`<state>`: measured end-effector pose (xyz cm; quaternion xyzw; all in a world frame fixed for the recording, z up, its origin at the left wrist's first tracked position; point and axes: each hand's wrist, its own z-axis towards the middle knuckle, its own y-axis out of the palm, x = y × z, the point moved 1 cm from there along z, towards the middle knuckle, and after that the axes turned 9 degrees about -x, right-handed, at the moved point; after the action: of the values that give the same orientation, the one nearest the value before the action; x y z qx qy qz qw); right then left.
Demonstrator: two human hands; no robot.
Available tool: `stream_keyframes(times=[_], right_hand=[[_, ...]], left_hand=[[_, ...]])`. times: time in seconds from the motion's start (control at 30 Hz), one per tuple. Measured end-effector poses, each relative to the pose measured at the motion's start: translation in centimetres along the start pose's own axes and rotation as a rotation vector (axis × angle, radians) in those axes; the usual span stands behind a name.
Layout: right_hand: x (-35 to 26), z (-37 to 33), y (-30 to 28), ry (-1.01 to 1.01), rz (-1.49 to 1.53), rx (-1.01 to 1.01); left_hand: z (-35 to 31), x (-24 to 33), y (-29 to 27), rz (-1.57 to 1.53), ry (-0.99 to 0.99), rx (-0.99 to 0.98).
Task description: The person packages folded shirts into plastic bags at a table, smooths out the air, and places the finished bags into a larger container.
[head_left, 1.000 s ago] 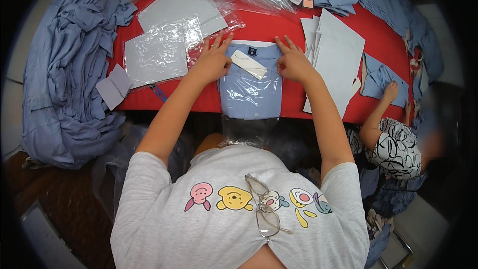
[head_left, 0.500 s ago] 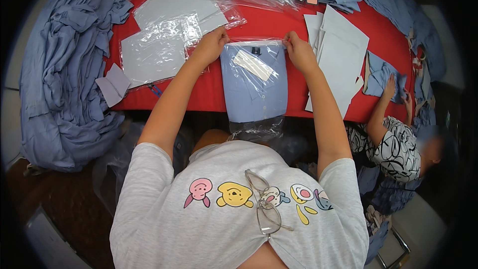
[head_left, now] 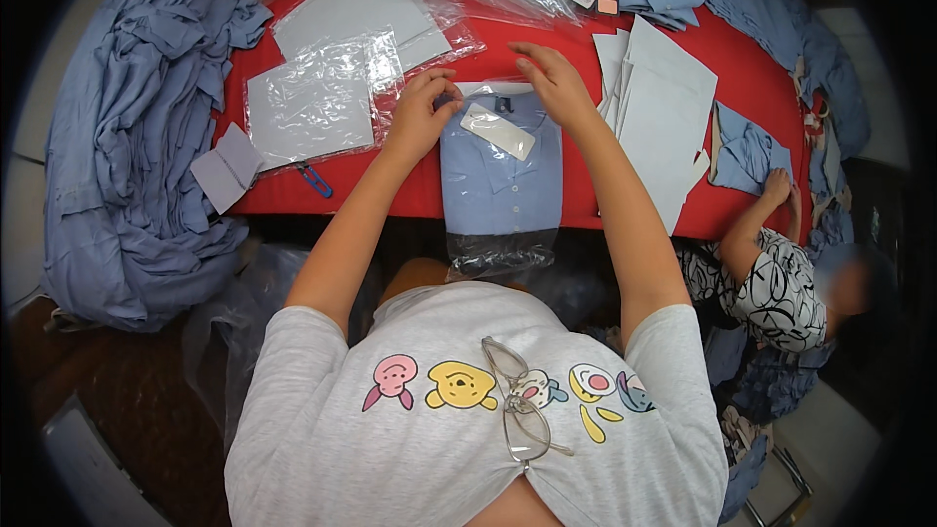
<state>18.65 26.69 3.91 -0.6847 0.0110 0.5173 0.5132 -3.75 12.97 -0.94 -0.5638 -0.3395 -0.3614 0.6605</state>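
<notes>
A folded light-blue shirt (head_left: 503, 176) lies at the table's near edge inside a clear plastic bag (head_left: 498, 249). Its collar end points away from me, and a white tag (head_left: 498, 131) rests on the front under the film. The bag's lower end hangs past the edge. My left hand (head_left: 423, 115) hovers at the bag's far left corner, fingers curved and apart. Over the far right corner is my right hand (head_left: 554, 86), its fingers stretched out and spread. Neither hand visibly grips anything; whether the fingertips touch the film is hard to see.
Grey-white cardboard sheets (head_left: 669, 117) lie to the right, bagged sheets (head_left: 307, 107) to the left beside a blue clip (head_left: 315, 181). Blue garments (head_left: 137, 156) heap up at far left. Another person's hands (head_left: 778, 187) handle blue cloth at right on the red table (head_left: 405, 181).
Both hands have let go of the bag's far corners and moved inward over its top end. Their fingers have spread. The other person's hands have moved down slightly along the blue cloth.
</notes>
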Motion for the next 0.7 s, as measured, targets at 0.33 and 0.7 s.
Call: stream_keyframes(times=[0.33,0.7], right_hand=[[-5.2,5.1,2.5,0.320,-0.475,-0.687],[-5.2,1.7,7.5,0.220,-0.681,-0.535]], left_hand=[[-3.0,2.8,-0.8,0.229,0.141,-0.013],[-5.0,2.2,-0.6,0.067,0.088,-0.051]])
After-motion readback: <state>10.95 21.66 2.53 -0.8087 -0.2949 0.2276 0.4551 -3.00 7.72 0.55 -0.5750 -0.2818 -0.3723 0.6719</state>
